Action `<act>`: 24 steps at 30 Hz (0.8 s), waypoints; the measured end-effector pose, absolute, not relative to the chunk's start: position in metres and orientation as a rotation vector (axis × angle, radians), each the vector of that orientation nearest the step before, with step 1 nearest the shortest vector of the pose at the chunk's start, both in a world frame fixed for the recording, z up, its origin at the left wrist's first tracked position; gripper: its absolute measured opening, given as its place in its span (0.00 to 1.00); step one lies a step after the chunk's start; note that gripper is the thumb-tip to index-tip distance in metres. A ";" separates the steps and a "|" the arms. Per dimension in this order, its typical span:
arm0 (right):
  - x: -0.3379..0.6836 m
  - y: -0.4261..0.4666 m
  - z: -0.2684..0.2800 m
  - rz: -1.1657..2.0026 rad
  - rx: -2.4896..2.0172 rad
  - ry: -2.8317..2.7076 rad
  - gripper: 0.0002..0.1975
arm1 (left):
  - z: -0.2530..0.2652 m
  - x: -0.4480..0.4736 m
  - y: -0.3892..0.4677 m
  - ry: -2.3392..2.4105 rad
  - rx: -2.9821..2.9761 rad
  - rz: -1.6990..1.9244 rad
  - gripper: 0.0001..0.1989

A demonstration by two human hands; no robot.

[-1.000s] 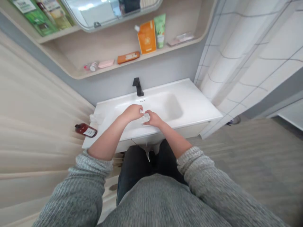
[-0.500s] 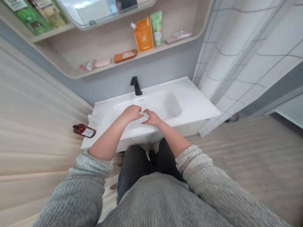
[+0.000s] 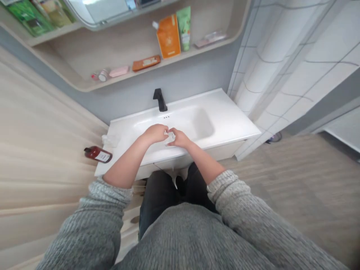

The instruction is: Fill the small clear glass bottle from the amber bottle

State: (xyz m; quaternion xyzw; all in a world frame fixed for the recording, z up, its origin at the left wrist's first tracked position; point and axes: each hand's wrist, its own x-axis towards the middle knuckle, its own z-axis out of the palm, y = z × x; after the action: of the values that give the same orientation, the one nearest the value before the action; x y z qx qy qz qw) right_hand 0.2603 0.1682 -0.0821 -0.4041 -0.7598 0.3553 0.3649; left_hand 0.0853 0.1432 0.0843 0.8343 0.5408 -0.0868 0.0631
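Note:
Over the front part of the white sink [image 3: 184, 114], my two hands meet at a small whitish, partly see-through thing [image 3: 170, 138], too small to name. My left hand [image 3: 156, 133] has its fingers closed at the thing's left side, and they are partly hidden by the back of the hand. From the right, my right hand [image 3: 180, 138] curls thumb and fingers around it. Behind the hands stands a black faucet [image 3: 160, 100], apart from both of them.
A brown bottle [image 3: 98, 154] lies at the counter's left edge, near a clear crumpled-looking item [image 3: 110, 140]. Above, a wall shelf [image 3: 120, 77] holds an orange pouch [image 3: 168, 36], a green tube [image 3: 184, 28] and an orange packet [image 3: 146, 63]. A pale curtain [image 3: 42, 150] hangs at left.
The small whitish thing looks slightly turned between my hands, and more of it shows. Both hands stay close together over the sink. The whole view has shifted a little.

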 end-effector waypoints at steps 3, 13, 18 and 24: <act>0.260 0.167 -0.081 0.932 -1.040 -1.936 0.44 | 0.084 0.085 0.141 1.443 2.636 -0.185 0.25; 0.260 0.170 -0.084 0.918 -0.960 -1.943 0.45 | 0.082 0.091 0.133 1.475 2.589 -0.210 0.27; 0.261 0.170 -0.085 0.922 -0.996 -1.927 0.44 | 0.084 0.096 0.127 1.660 2.520 -0.274 0.27; 0.262 0.167 -0.080 0.919 -0.993 -1.932 0.40 | 0.083 0.104 0.124 1.717 2.534 -0.363 0.20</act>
State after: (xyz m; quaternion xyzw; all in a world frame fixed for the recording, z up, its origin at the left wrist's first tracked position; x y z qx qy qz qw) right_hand 0.2615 0.1667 -0.0801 -0.3892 -0.7570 0.3601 0.3817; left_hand 0.1043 0.1242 0.0831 0.8218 0.5568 -0.1176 0.0294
